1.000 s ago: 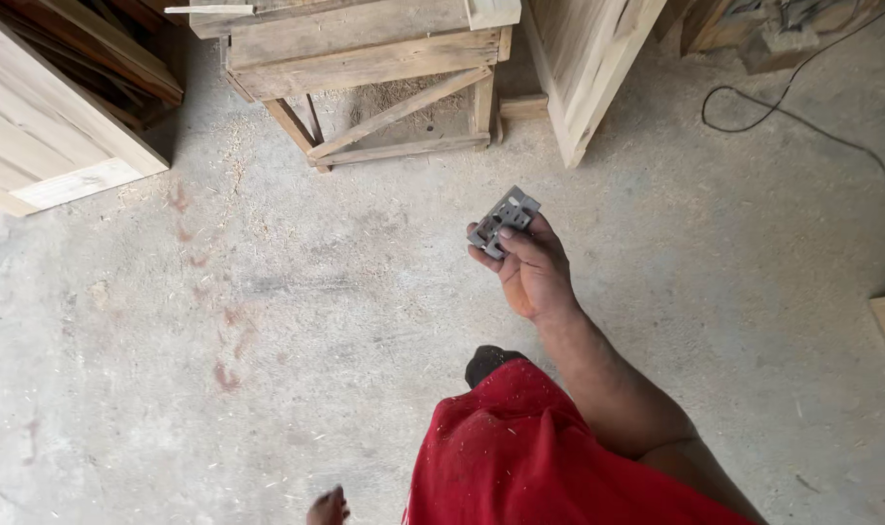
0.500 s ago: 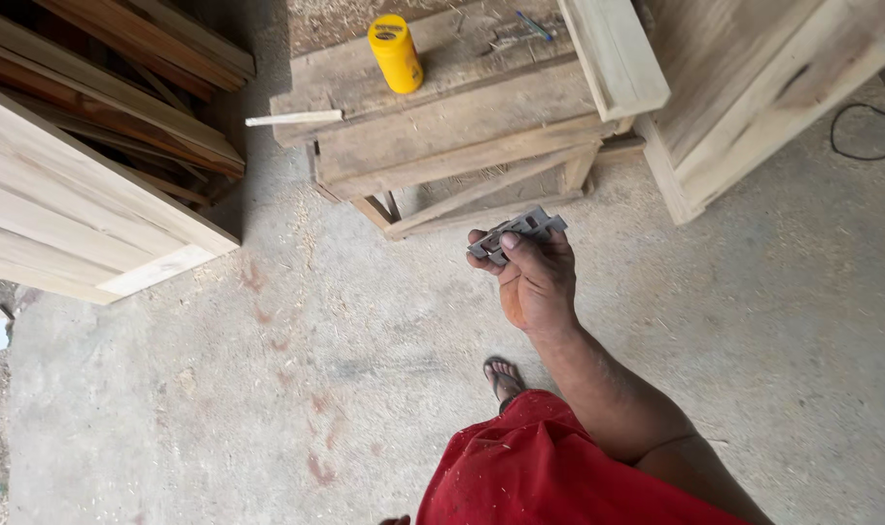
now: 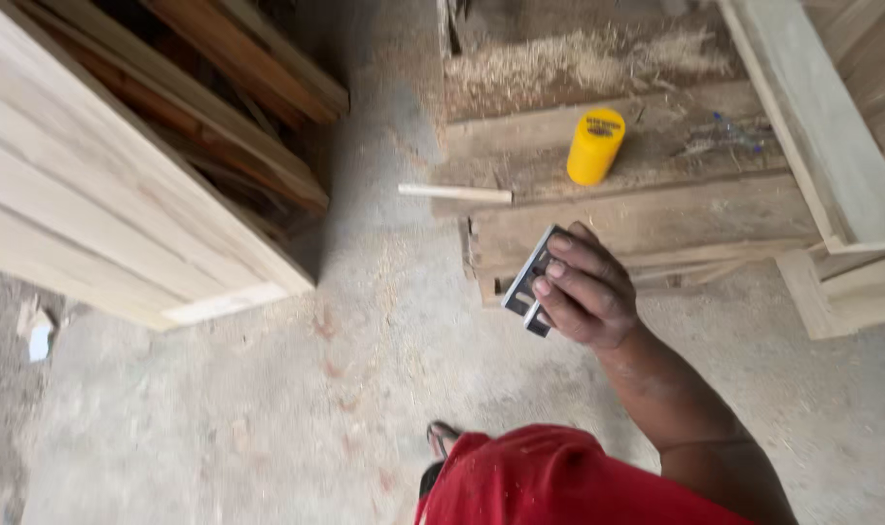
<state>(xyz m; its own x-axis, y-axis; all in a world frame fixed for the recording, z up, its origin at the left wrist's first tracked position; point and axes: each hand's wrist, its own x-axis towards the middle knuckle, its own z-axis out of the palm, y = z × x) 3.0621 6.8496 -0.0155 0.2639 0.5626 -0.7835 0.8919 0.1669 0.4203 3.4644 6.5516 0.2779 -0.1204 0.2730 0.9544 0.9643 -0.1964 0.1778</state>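
Note:
My right hand (image 3: 588, 292) is raised in front of me, its fingers closed around a small flat grey metal tool (image 3: 527, 285) whose edge sticks out to the left of the fingers. The hand hovers over the front edge of a low wooden workbench (image 3: 656, 219). A yellow cylindrical container (image 3: 595, 146) stands upright on the bench just beyond the hand. My left hand is out of the picture. My red shirt (image 3: 559, 481) fills the bottom of the frame.
A thin pale stick (image 3: 454, 193) juts from the bench's left side. Stacked planks (image 3: 122, 204) lean at the left, a light board (image 3: 831, 146) at the right. Sawdust lies on the bench top and concrete floor (image 3: 267, 418). A sandalled foot (image 3: 441, 439) shows below.
The view has moved forward toward the workbench, which now looms larger with the yellow container close. My right hand keeps hold of the metal tool, now turned more edge-on.

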